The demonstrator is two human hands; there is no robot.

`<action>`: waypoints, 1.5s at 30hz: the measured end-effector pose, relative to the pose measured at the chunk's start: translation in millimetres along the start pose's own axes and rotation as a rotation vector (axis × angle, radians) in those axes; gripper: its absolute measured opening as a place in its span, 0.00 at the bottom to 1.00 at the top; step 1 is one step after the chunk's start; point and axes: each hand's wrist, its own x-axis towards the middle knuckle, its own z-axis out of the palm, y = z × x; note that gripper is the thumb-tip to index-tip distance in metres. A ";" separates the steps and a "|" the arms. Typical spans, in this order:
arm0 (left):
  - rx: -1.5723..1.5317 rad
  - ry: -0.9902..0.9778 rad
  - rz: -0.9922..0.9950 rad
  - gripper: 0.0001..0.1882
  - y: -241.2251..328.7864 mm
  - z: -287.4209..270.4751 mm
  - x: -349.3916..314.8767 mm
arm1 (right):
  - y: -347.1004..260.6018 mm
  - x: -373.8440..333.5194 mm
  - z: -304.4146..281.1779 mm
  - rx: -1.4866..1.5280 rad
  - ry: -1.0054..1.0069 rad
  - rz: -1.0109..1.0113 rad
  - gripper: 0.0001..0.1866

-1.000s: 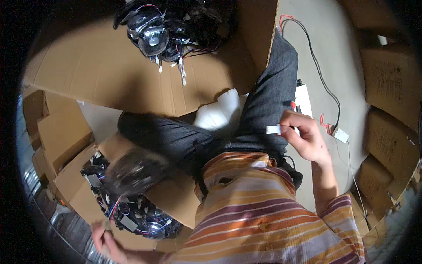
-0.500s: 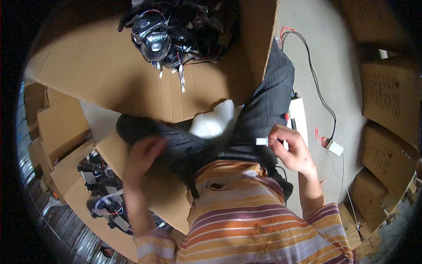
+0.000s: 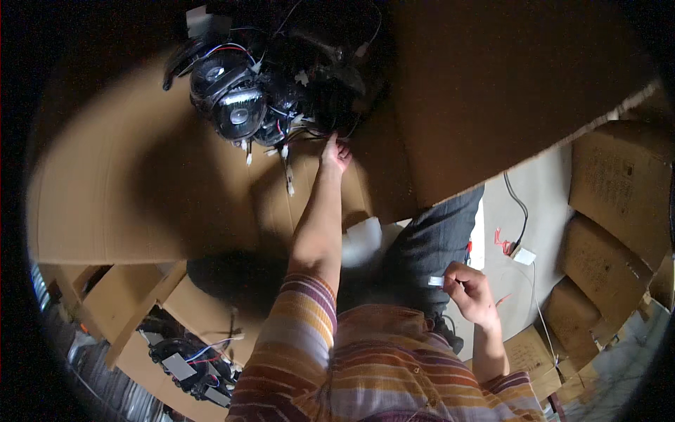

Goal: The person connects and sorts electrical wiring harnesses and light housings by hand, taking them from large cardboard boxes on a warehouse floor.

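My left hand (image 3: 336, 153) reaches far into the large cardboard box (image 3: 211, 211), its fingers curled at the lower edge of a heap of black lamp units. Dark wires pass by its fingertips; what it grips, if anything, is hidden. Left of the hand sits a lamp unit with a clear round lens (image 3: 239, 116), and loose leads with white plugs (image 3: 290, 184) hang below it. Over my right thigh, my right hand (image 3: 470, 290) pinches a small flat white piece (image 3: 436, 281) between thumb and fingers.
A white crumpled-looking object (image 3: 362, 238) rests between my legs by the box edge. At lower left, more black units with wires (image 3: 186, 362) lie in an open carton. A white adapter (image 3: 523, 254) with cords is on the floor at right, beside stacked cartons (image 3: 606, 243).
My left hand has gone from beside my left thigh up into the box, to the lamp heap. My right hand still holds the white piece. The view has shifted toward the box.
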 end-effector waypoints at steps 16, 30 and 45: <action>-0.360 -0.336 0.190 0.07 33.9 32.9 -12.9 | -3.2 11.5 16.9 0.157 0.085 0.123 0.04; 0.612 -0.689 0.867 0.19 32.4 -49.6 -216.4 | 1.8 7.5 19.3 0.028 -0.028 -0.011 0.09; 1.178 -0.709 1.326 0.23 -12.3 -150.7 -341.1 | -52.5 -20.3 59.1 -0.225 -0.275 -0.422 0.02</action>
